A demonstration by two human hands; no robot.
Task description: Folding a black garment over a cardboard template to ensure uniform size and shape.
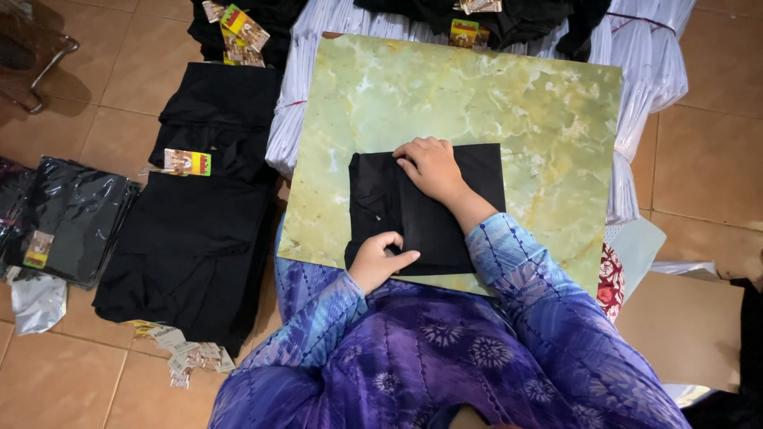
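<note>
Head view, looking straight down: a folded black garment [445, 210] lies on a green marbled board [493, 95], sitting toward the board's near edge and a little left of its middle. The right hand [431, 167] lies flat on the garment's upper left part, fingers stretched toward the fold and palm down — pressing, gripping nothing. The left hand [377, 260] is at the garment's near left corner, right at the board's near edge, fingers curled with thumb and forefinger closing on the cloth's edge; how much cloth sits in that pinch I cannot tell. Both arms wear blue and purple patterned sleeves [509, 254], and the same purple fabric fills the bottom of the view. Off the board's left edge, on the tiled floor [707, 151], a stack of folded black garments [199, 214] runs from far to near, one carrying a bright paper tag [187, 162]. Farther left lie black garments in clear plastic bags [67, 214]. Loose tags [187, 353] are scattered by the stack's near end. Bundles of white material [644, 71] sit under and past the board's far and right edges — with more black cloth [517, 20] heaped on them at the far edge.
</note>
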